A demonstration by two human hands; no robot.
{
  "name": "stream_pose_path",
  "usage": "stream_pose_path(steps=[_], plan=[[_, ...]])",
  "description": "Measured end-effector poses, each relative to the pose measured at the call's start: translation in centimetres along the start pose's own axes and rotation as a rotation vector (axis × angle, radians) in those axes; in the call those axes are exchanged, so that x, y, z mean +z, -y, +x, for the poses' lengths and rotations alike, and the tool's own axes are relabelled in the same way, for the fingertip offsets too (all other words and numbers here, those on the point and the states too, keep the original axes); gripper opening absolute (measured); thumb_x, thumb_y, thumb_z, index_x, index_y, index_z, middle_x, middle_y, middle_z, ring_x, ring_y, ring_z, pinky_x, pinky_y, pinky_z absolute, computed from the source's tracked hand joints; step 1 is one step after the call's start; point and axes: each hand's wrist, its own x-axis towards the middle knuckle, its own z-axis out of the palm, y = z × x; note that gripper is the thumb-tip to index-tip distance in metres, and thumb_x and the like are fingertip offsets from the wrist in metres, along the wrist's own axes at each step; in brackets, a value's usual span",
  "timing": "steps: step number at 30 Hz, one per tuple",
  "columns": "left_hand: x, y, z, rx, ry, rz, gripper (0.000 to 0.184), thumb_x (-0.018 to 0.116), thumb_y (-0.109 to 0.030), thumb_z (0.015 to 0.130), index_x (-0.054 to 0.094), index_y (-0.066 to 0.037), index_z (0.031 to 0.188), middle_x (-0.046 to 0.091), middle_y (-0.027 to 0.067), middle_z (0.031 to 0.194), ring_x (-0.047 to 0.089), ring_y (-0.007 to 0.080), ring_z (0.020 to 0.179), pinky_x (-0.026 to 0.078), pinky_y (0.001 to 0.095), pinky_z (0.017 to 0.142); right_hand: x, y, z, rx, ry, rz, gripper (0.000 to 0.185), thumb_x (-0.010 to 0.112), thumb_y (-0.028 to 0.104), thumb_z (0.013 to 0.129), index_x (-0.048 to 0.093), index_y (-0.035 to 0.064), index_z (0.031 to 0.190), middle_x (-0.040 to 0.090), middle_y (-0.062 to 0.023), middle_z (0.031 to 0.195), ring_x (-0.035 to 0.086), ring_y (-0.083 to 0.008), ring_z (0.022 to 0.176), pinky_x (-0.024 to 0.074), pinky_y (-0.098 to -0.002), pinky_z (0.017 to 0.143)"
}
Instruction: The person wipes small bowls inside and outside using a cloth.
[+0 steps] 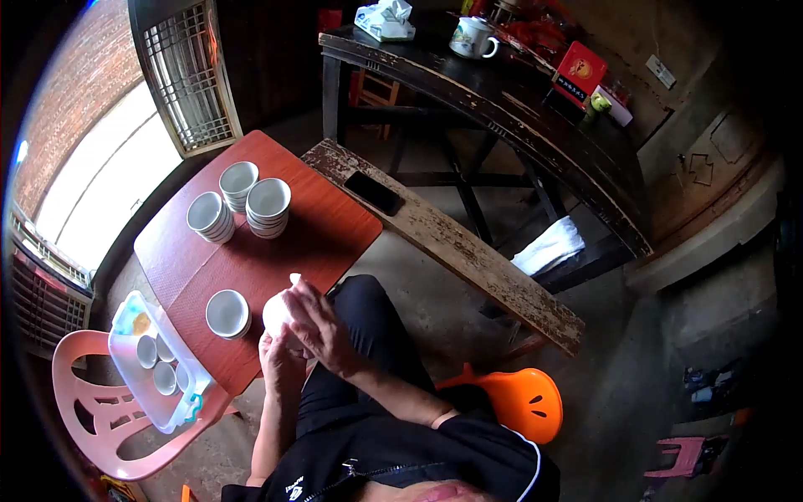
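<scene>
Above my lap, by the table's near edge, my left hand (282,361) is closed round the lower side of a white cup (278,313), its surface washed out by light. My right hand (322,330) lies over the cup with bent fingers, gripping it from the other side. A small white tip pokes out above the right fingers; whether it is cloth or tissue I cannot tell. Close by on the red-brown table (188,280) sits a short stack of white cups (228,315). Three taller stacks of cups (268,205) stand together toward the table's far end.
A clear plastic bin (180,360) with several cups rests by a pink chair (79,402). A phone (374,193) lies on the worn wooden bench (468,251). Behind, a dark table (519,125) carries a tissue pack (386,21) and lidded mug (473,38). An orange stool (527,406) is right of me.
</scene>
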Motion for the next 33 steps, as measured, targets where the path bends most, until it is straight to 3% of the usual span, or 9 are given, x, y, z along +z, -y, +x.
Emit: stream_pose_path(steps=[10,17,20,24,25,27,31,32,33], plan=[[-0.3,-1.8,-0.9,-0.014,0.001,0.06,0.044,0.064,-0.015,0.084,0.05,0.004,0.121,0.06,0.0139,0.116,0.06,0.0245,0.105,0.047,0.0401,0.094,-1.6,-0.2,-1.7,0.135,0.125,0.258,0.035,0.052,0.013,0.094,0.054,0.0106,0.129,0.036,-0.0163,0.145,0.036,-0.034,0.132,0.0363,-0.0399,0.105],[-1.4,-2.2,-1.3,-0.069,-0.034,-0.062,0.037,0.066,-0.01,0.083,0.055,0.003,0.117,0.062,0.0111,0.111,0.061,0.0211,0.103,0.049,0.0368,0.091,-1.1,-1.2,-0.9,0.101,0.194,0.218,0.023,0.051,0.014,0.096,0.063,0.0099,0.116,0.057,-0.0131,0.125,0.061,-0.0217,0.102,0.0522,-0.0299,0.074],[-1.8,-3.1,-1.7,-0.008,-0.024,-0.088,0.037,0.065,-0.011,0.085,0.054,0.003,0.117,0.062,0.0107,0.112,0.061,0.0201,0.103,0.048,0.0359,0.092,-1.4,1.3,-1.0,0.453,0.284,0.52,0.028,0.047,0.016,0.097,0.06,0.0072,0.121,0.053,-0.0155,0.129,0.055,-0.0259,0.113,0.0466,-0.0361,0.087],[-1.8,-3.8,-2.4,-0.107,0.214,0.456,0.029,0.062,-0.015,0.087,0.057,0.002,0.109,0.062,0.0096,0.103,0.058,0.0153,0.094,0.047,0.033,0.085,0.2,2.5,-0.8,-0.148,0.442,-0.08,0.033,0.046,0.022,0.095,0.06,0.0062,0.121,0.046,-0.0214,0.135,0.041,-0.033,0.127,0.0316,-0.0477,0.103],[-1.5,-3.1,-3.0,0.332,0.272,1.015,0.027,0.063,-0.013,0.083,0.056,0.001,0.106,0.061,0.0106,0.097,0.058,0.02,0.09,0.047,0.0341,0.081,0.3,2.9,-0.7,-0.299,0.46,-0.23,0.034,0.046,0.023,0.095,0.06,0.006,0.121,0.044,-0.0229,0.136,0.037,-0.0348,0.131,0.0278,-0.0506,0.107],[-2.1,-2.4,-3.9,0.5,0.388,1.083,0.031,0.065,-0.012,0.08,0.055,0.0,0.106,0.059,0.0133,0.097,0.057,0.0241,0.089,0.047,0.0349,0.078,0.7,2.2,0.5,-0.426,0.402,-0.104,0.028,0.048,0.02,0.089,0.064,0.0035,0.106,0.058,-0.0182,0.114,0.05,-0.0299,0.117,0.0342,-0.0475,0.102],[-0.5,-4.5,-4.5,-0.21,0.516,1.142,0.033,0.063,-0.022,0.089,0.055,0.002,0.111,0.063,0.0075,0.092,0.057,0.0154,0.089,0.045,0.0295,0.08,0.4,-3.8,-0.9,0.371,0.524,0.918,0.029,0.048,0.021,0.088,0.061,0.0001,0.103,0.06,-0.0175,0.104,0.06,-0.0232,0.09,0.0491,-0.0343,0.08],[-0.3,-3.9,-4.8,-0.134,0.496,0.881,0.034,0.063,-0.025,0.09,0.056,0.002,0.109,0.063,0.0011,0.093,0.055,0.0111,0.086,0.045,0.0276,0.077,0.8,-3.5,-1.1,-0.004,0.332,0.672,0.028,0.049,0.021,0.089,0.06,-0.0001,0.104,0.06,-0.0178,0.103,0.06,-0.0234,0.091,0.0491,-0.0328,0.08],[-0.3,-3.6,-4.7,-0.139,0.474,0.752,0.033,0.063,-0.025,0.09,0.057,0.001,0.109,0.062,0.0004,0.093,0.054,0.0102,0.087,0.045,0.0275,0.077,0.6,-2.4,-0.5,-0.046,0.353,0.613,0.027,0.052,0.018,0.086,0.061,0.0012,0.106,0.061,-0.0178,0.102,0.06,-0.0249,0.093,0.0486,-0.0348,0.082]])
